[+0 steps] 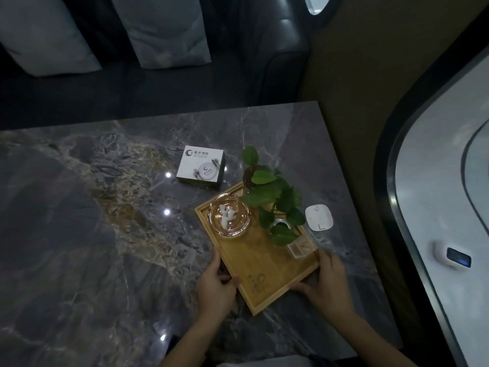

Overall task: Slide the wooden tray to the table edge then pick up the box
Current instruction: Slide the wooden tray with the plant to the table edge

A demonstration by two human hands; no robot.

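A wooden tray (264, 263) lies at an angle on the dark marble table (92, 234), right of centre. It carries an amber glass ashtray (229, 215), a leafy green plant (275, 197) and a small clear holder (301, 247). My left hand (214, 287) grips the tray's near left edge. My right hand (328, 282) grips its near right corner. The white printed box (200, 166) sits on the table just beyond the tray's far end, apart from both hands.
A white rounded device (318, 217) lies to the right of the tray, near the table's right edge. A dark sofa with two grey cushions (164, 33) stands behind the table. A curved white wall panel (436, 207) runs along the right.
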